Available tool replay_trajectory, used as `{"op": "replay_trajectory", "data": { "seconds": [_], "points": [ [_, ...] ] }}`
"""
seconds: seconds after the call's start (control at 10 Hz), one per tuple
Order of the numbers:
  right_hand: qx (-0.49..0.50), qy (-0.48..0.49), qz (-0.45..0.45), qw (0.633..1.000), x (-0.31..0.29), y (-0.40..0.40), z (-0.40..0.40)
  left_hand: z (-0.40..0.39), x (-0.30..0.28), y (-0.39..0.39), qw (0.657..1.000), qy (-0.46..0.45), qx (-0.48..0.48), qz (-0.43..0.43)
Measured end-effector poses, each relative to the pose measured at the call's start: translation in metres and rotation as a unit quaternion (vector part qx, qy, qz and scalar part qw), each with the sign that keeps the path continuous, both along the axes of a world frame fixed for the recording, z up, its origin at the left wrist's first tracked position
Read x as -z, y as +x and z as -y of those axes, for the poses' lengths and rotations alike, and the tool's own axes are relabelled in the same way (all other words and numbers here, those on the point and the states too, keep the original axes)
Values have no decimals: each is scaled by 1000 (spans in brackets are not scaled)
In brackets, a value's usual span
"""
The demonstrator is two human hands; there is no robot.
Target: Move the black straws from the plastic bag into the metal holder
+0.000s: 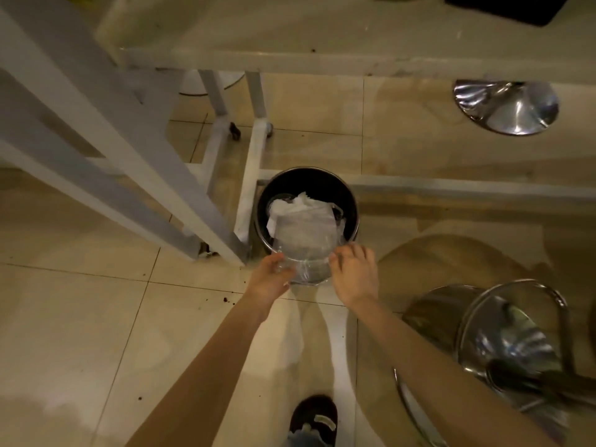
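Note:
A clear plastic bag [306, 240] hangs flat over the near rim of a round metal bin [351, 201] on the floor. My left hand [269, 279] grips the bag's near left corner. My right hand [354, 272] pinches its near right corner. No straws show inside the bag. White crumpled paper [290, 204] lies in the bin behind the bag. No straws and no metal holder appear in view.
White table legs with castors [254, 156] stand left of and behind the bin, under a pale tabletop [322, 37]. Chrome stool bases sit at the far right [506, 106] and near right [503, 343]. My shoe [312, 417] is on the tiled floor.

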State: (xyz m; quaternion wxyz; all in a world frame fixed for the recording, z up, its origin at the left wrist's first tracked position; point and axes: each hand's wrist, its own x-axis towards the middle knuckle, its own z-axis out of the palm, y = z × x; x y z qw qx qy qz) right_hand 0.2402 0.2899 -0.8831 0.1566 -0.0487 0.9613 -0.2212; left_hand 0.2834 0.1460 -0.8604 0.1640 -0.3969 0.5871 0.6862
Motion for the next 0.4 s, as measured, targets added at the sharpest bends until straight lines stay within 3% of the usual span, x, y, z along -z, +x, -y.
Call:
{"op": "replay_trajectory", "data": {
  "seconds": [0.2, 0.4],
  "points": [
    [4, -32, 76, 997, -64, -3, -9, -12, -68, 5, 987, -107, 116, 29],
    [8, -127, 121, 984, -179, 2, -18, -17, -191, 3, 983, -126, 132, -23]
  ]
}}
